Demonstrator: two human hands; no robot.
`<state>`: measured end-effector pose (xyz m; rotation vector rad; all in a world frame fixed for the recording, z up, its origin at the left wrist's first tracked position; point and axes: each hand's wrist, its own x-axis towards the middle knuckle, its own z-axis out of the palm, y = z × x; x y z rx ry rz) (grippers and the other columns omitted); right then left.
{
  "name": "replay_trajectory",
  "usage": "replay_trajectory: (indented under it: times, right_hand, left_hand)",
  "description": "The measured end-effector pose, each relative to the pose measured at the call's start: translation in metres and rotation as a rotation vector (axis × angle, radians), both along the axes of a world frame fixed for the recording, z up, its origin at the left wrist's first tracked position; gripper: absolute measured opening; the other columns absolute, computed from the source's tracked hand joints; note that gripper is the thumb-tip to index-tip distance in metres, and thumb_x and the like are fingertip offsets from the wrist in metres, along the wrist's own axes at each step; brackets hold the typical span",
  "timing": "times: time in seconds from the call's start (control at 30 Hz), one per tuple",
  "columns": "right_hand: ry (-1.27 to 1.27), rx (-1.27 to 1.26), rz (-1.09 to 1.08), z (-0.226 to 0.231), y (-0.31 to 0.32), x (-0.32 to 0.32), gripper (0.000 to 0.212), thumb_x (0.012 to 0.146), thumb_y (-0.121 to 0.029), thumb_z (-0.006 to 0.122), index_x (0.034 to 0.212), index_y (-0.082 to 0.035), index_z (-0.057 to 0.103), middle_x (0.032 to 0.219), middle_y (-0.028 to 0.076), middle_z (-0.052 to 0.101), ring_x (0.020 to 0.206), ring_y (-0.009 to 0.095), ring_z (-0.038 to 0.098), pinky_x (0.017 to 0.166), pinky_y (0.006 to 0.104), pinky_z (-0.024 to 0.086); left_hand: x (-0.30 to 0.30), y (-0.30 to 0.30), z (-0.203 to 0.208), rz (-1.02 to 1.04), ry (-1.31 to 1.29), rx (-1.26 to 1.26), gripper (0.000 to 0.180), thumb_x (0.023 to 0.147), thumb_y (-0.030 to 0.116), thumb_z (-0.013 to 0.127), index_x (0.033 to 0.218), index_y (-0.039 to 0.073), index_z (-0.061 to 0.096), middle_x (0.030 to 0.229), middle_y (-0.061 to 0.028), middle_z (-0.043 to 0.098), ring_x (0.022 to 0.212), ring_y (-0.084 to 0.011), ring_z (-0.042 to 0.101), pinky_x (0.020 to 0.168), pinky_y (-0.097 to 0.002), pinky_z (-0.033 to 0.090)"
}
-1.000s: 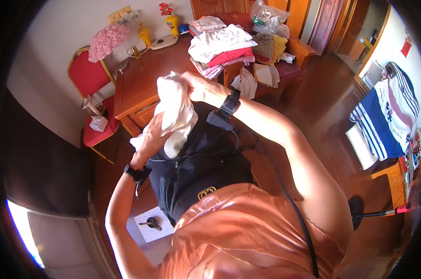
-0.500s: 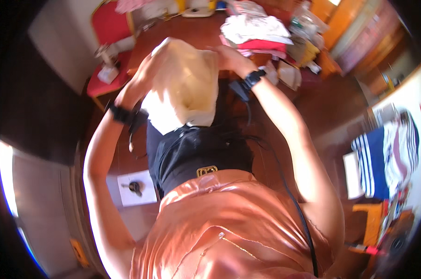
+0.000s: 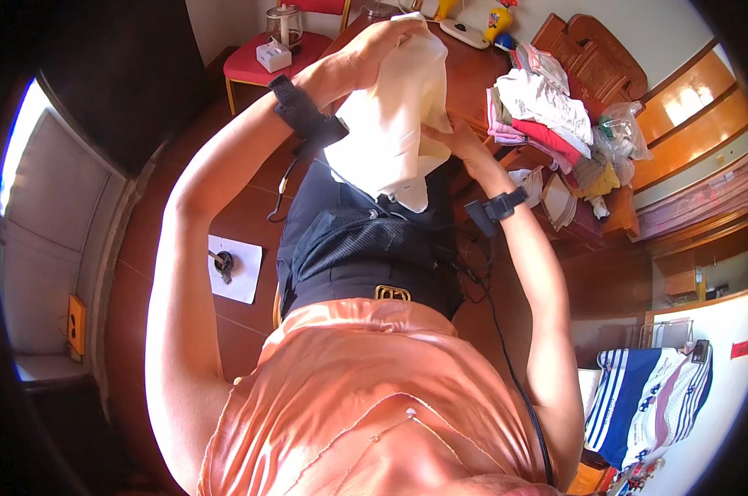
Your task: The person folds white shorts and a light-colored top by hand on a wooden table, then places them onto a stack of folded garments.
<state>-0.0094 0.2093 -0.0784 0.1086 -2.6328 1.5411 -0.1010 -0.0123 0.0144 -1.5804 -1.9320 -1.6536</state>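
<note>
A cream-white piece of cloth [image 3: 390,124] hangs in front of me above my lap, brightly lit by sun. Its exact kind I cannot make out. My left hand [image 3: 374,51] grips its far upper edge, fingers closed around the fabric. Lower on the right side, my right hand [image 3: 463,142] is closed on the cloth too, its fingertips partly hidden in a fold. The near end of the cloth droops over my dark trousers [image 3: 349,248].
Folded clothes [image 3: 543,99] are piled on a wooden table [image 3: 465,70] at far right. A red chair [image 3: 312,50] bears a glass jug [image 3: 283,25] and white box [image 3: 273,55]. White paper [image 3: 246,277] with a dark object lies on the left. A cable [image 3: 510,364] runs along my right side.
My left hand has moved farther away with its end of the cloth, while my right hand has come nearer down its side. The cloth now stretches lengthwise. The whole view has shifted.
</note>
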Motion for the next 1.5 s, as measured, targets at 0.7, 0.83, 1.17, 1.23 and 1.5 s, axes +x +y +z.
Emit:
replay_trajectory:
  times: [0.7,0.83,1.17,1.23,1.5]
  right_hand:
    - [-0.347,-1.026,0.206,0.004,0.007,-0.005,0.02,0.087,-0.018,0.063,0.101,-0.004,0.064,0.094,0.005,0.069,0.08,0.016,0.066,0.075,0.0313,0.055]
    - [-0.139,-0.815,0.074,0.038,-0.027,0.015,0.01,0.089,-0.018,0.058,0.089,-0.009,0.063,0.08,-0.001,0.062,0.068,0.009,0.058,0.059,0.024,0.049]
    - [-0.213,-0.805,0.531,0.071,-0.125,0.075,0.012,0.086,-0.01,0.062,0.089,-0.004,0.052,0.078,0.004,0.056,0.064,0.012,0.056,0.055,0.0253,0.049]
    - [-0.227,-0.871,0.672,0.064,-0.134,0.072,0.017,0.086,-0.006,0.061,0.078,-0.008,0.046,0.074,0.001,0.052,0.067,0.012,0.054,0.06,0.0263,0.046]
    - [-0.184,-0.773,0.616,0.035,-0.133,0.063,0.021,0.089,-0.005,0.058,0.073,-0.008,0.044,0.075,0.002,0.053,0.073,0.014,0.052,0.07,0.0271,0.044]
  left_hand:
    - [0.026,-0.006,-0.064,0.379,0.339,-0.189,0.016,0.088,0.01,0.056,0.091,-0.001,0.066,0.085,-0.0194,0.065,0.082,-0.0338,0.065,0.073,-0.0413,0.052]
    - [0.047,0.02,-0.086,0.121,-0.047,-0.87,0.019,0.091,0.008,0.051,0.102,0.001,0.065,0.092,-0.0154,0.065,0.086,-0.0229,0.062,0.08,-0.0325,0.049]
    - [0.049,0.001,-0.123,0.06,-0.341,-0.326,0.03,0.088,0.013,0.056,0.116,0.001,0.056,0.106,-0.0066,0.062,0.089,-0.0171,0.059,0.082,-0.0311,0.048]
    - [0.057,-0.01,-0.12,0.093,-0.462,-0.263,0.031,0.088,0.013,0.056,0.117,0.001,0.056,0.107,-0.0068,0.062,0.09,-0.0171,0.059,0.082,-0.0313,0.048]
    - [0.08,-0.052,-0.129,0.186,-0.697,-0.105,0.033,0.087,0.013,0.058,0.118,0.001,0.055,0.107,-0.008,0.062,0.091,-0.0172,0.06,0.082,-0.0319,0.049]
